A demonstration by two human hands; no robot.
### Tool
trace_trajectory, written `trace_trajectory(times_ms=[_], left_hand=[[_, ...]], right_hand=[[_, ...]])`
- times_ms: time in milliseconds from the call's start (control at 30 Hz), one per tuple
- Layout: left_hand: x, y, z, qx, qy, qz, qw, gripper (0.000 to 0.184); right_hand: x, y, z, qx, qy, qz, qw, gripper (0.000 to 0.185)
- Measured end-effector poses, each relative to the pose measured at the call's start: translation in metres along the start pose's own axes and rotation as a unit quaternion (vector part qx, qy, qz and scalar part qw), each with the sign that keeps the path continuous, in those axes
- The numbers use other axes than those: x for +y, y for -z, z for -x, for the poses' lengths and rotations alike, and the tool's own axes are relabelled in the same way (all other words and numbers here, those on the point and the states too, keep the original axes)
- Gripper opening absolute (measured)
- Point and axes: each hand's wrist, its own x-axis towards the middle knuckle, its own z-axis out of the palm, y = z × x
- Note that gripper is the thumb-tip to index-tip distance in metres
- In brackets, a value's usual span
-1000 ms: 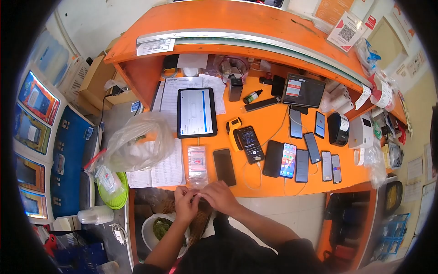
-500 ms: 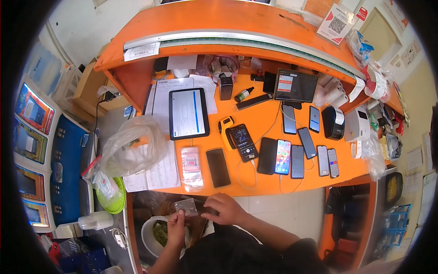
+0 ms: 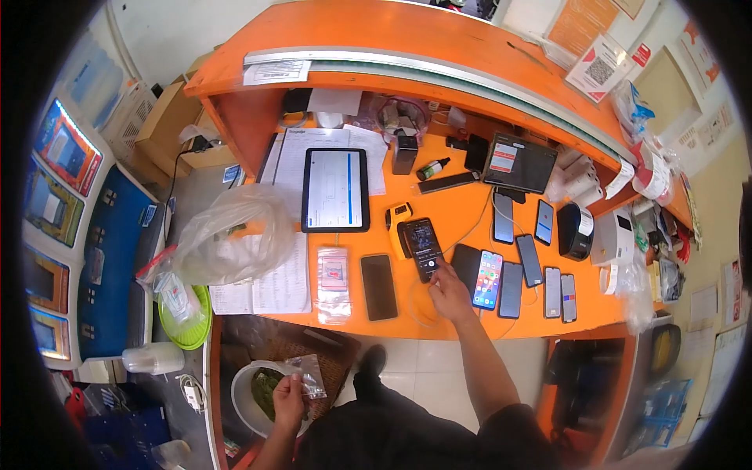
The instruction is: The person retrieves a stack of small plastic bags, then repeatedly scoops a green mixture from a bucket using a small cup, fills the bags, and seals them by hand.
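Observation:
My left hand (image 3: pixel 288 399) is closed, pinching a small clear plastic bag (image 3: pixel 310 376) beside a white bucket (image 3: pixel 244 398) with something green inside. Over the counter, my right hand (image 3: pixel 450 294) reaches to the lower right of a black phone (image 3: pixel 423 239) that shows a media player. A finger is stretched out to its screen edge, and the hand appears to hold nothing. The phone leans against a yellow holder (image 3: pixel 398 213). Left of it lie a dark phone (image 3: pixel 379 288) and several clear bags in a stack (image 3: pixel 334 305).
A tablet (image 3: pixel 335 190) lies on papers at the back left. Several phones, one with a lit screen (image 3: pixel 487 280), lie to the right with charging cables. A large plastic bag (image 3: pixel 235 239) covers papers. A black printer (image 3: pixel 576 232) and a second tablet (image 3: pixel 518 163) stand behind.
My right hand has left the small bag and moved up and right to the black phone. My left hand has lowered slightly with the bag still in it. The view has shifted a little.

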Motion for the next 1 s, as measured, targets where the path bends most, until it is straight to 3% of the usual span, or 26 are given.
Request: trace_trajectory(times_ms=[300,367,500,567,667,733,767,867,1000], left_hand=[[0.006,-0.006,0.016,0.023,0.035,-0.024,0.999,0.033],[0.006,-0.006,0.015,0.028,0.035,-0.034,0.998,0.033],[0.018,-0.018,0.021,0.022,0.04,-0.017,0.999,0.033],[0.021,-0.019,0.02,0.02,0.038,-0.021,0.999,0.033],[0.016,-0.012,0.013,0.011,0.022,-0.037,0.999,0.033],[0.012,-0.005,0.008,0.032,0.02,0.002,0.999,0.035],[0.009,0.001,0.008,0.03,0.015,0.003,0.999,0.035],[0.008,0.02,0.014,0.035,0.003,-0.015,0.999,0.034],[0.014,0.04,0.036,0.056,0.019,-0.072,0.996,0.033]], right_hand=[[-0.013,0.0,0.01,0.032,0.01,0.044,0.998,0.017],[-0.045,0.0,0.031,0.01,0.02,-0.037,0.999,0.019],[-0.105,-0.045,0.087,-0.045,0.172,-0.125,0.976,0.028],[-0.134,-0.067,0.109,-0.165,0.267,-0.164,0.935,0.027],[-0.169,-0.091,0.128,-0.215,0.343,-0.162,0.9,0.025],[-0.184,-0.106,0.132,-0.264,0.443,-0.098,0.851,0.024],[-0.187,-0.118,0.139,-0.199,0.479,-0.085,0.851,0.018],[-0.198,-0.135,0.151,-0.158,0.506,-0.041,0.847,0.014],[-0.218,-0.142,0.17,-0.159,0.509,-0.04,0.845,0.012]])
